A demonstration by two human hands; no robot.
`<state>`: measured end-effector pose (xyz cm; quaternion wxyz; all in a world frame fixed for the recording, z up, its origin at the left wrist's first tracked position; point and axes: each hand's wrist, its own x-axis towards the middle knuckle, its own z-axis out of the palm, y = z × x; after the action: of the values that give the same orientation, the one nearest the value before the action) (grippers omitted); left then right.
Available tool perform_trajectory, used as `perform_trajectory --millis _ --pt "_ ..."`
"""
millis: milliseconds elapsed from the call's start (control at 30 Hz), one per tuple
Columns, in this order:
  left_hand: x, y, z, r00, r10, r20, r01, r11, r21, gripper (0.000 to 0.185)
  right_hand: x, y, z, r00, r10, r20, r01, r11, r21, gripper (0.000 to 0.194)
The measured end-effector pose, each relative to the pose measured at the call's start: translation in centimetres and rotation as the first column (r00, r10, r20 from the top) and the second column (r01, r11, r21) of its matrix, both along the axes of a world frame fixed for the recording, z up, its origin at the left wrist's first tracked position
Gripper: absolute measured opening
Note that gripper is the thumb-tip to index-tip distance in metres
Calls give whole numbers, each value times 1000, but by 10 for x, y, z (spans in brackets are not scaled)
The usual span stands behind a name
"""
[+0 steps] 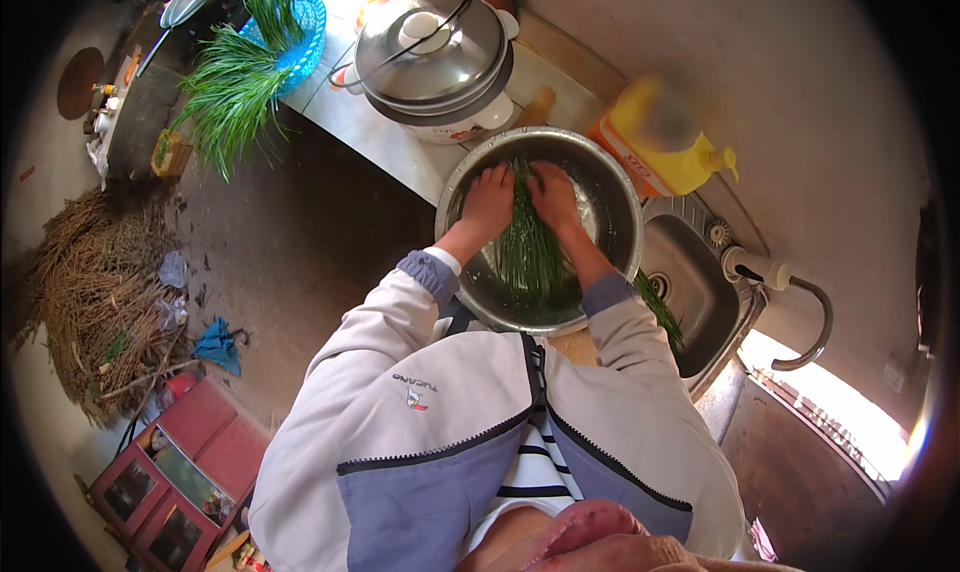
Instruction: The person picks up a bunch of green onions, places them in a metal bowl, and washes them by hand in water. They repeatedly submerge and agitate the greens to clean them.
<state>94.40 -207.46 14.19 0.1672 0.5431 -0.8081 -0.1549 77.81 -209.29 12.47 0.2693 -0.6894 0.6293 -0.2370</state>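
A long bunch of thin green leaves, like Chinese chives [529, 253], lies in a wide stainless steel basin [448, 204] with some water in it. My left hand [489, 203] grips the bunch from its left side near the far end. From the other side my right hand [555, 197] holds the same end, fingers curled against the stalks. The leaves trail back towards me along the basin's bottom. My fingertips are partly hidden among the stalks.
Right of the basin are a steel sink [697, 264] with more greens [660, 309], a curved faucet [821, 309] and a yellow pump bottle [645, 144]. A lidded electric pot [431, 54] stands behind. Further left, a blue plastic basket [311, 39] holds loose greens [232, 91] hanging over the counter edge.
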Motion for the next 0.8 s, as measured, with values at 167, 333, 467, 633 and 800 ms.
perform_trajectory --millis 167,333,467,633,800 --pt "-5 -8 -2 988 -35 -149 21 995 -98 45 2 -4 2 996 67 61 -56 984 -171 28" --pt "-11 -11 -4 993 -6 -116 6 1000 -6 43 4 -11 0 996 74 45 -64 979 -192 27" --pt "-15 -16 -6 989 -39 -143 37 999 -18 42 0 -12 -1 998 64 -25 -67 990 -125 25" --pt "-24 -19 -2 989 8 -150 -24 994 -109 37 -8 -15 -7 999 42 34 -36 987 -155 24" --pt "-24 -20 -7 996 -84 -35 86 995 58 38 -16 -9 -19 999 52 -10 -52 998 -34 27"
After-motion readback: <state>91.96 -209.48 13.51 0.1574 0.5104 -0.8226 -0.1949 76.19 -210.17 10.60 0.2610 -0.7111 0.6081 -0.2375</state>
